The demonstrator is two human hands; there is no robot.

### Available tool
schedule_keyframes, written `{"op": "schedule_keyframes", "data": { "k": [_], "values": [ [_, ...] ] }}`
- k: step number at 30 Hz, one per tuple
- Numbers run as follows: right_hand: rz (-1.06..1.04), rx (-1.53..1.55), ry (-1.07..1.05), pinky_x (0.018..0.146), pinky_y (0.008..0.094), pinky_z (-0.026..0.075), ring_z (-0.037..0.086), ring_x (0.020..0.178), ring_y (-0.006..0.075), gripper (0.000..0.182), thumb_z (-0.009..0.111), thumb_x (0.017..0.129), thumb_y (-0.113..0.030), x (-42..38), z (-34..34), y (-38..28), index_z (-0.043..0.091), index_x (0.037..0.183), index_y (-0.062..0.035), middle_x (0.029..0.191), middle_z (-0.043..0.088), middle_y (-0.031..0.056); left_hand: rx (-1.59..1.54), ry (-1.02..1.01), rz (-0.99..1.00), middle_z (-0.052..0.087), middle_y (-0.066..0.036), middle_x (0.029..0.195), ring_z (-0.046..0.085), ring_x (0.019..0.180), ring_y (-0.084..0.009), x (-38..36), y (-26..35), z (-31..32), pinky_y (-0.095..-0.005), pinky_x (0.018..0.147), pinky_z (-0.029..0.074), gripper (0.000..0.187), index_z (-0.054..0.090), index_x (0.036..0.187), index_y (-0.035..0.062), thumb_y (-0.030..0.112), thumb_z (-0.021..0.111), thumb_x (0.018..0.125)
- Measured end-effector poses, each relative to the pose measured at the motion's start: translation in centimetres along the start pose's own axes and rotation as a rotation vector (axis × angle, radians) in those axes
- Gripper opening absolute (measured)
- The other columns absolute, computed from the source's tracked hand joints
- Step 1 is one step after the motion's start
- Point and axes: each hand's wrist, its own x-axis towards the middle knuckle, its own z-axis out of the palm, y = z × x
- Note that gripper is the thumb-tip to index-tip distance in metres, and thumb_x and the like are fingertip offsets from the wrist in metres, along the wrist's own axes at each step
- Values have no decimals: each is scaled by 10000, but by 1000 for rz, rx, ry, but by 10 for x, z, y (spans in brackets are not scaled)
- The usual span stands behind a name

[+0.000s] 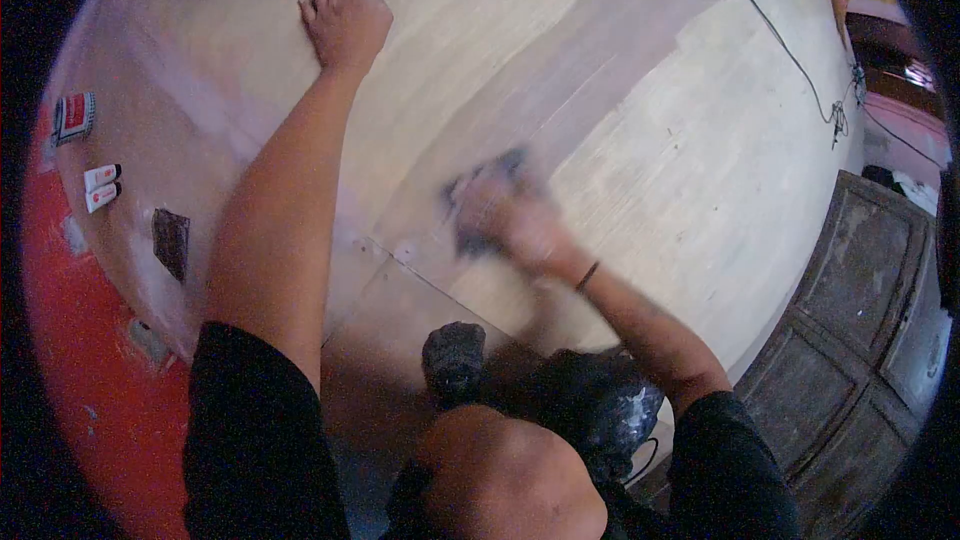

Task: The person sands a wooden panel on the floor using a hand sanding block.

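A large pale wooden board [640, 170] with a greyish-mauve band [600, 50] across it lies under both hands. My left hand [347, 22] rests on the board at the upper left, fingers slightly bent and apart, holding nothing. Near the middle, my right hand [505, 215] is smeared by motion and presses a dark square sheet [468, 240], which looks like sandpaper, against the board. The sheet's edges stick out around the fingers. A dark cord circles the right wrist.
At the left lie two white tubes [102, 188], a red-and-white packet [75, 117] and a dark brown piece [171, 243]. A black cable [780, 35] runs over the upper right. A dark panelled wooden door [840, 330] is at the right, a black bag-like thing [600, 410] below.
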Motion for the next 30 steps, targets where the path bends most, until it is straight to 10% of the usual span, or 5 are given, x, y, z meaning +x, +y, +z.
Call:
{"op": "schedule_keyframes", "data": {
  "k": [4,10,16,19,30],
  "values": [
    [803,-90,767,1142,644,212,314,1449,366,604,530,855,-84,-7,29,102,484,1450,-181,1552,384,152,6,72,-7,493,-135,1444,409,1375,-311,0,-3,6,-591,1123,266,470,557,1338,87,296,563,917],
    [-101,7,-71,1158,682,119,253,1492,311,482,456,953,-266,-37,18,-4,507,1431,-297,1607,327,13,-10,44,-3,503,-137,1435,421,1363,-323,-3,-1,7,-598,1116,271,484,558,1341,89,309,566,910],
    [606,-120,178,1185,643,116,291,1459,379,642,554,822,-57,-13,-7,25,491,1449,-181,1551,389,147,-100,-139,-89,433,-161,1471,334,1411,-315,3,14,-31,-513,1192,203,491,487,1391,23,240,541,954],
    [-22,212,-75,1185,657,65,263,1485,340,495,440,929,-225,-30,23,-59,526,1415,-239,1563,395,57,-130,-130,-105,430,-165,1474,333,1410,-320,0,14,-23,-514,1191,204,486,492,1389,22,238,537,955],
    [610,-130,135,1132,704,147,239,1451,493,632,531,903,-210,-17,71,-136,379,1503,-83,1587,256,260,-114,-69,-93,440,-165,1466,361,1392,-318,-1,12,-19,-500,1186,227,467,517,1366,16,224,543,949]
  ]
}}
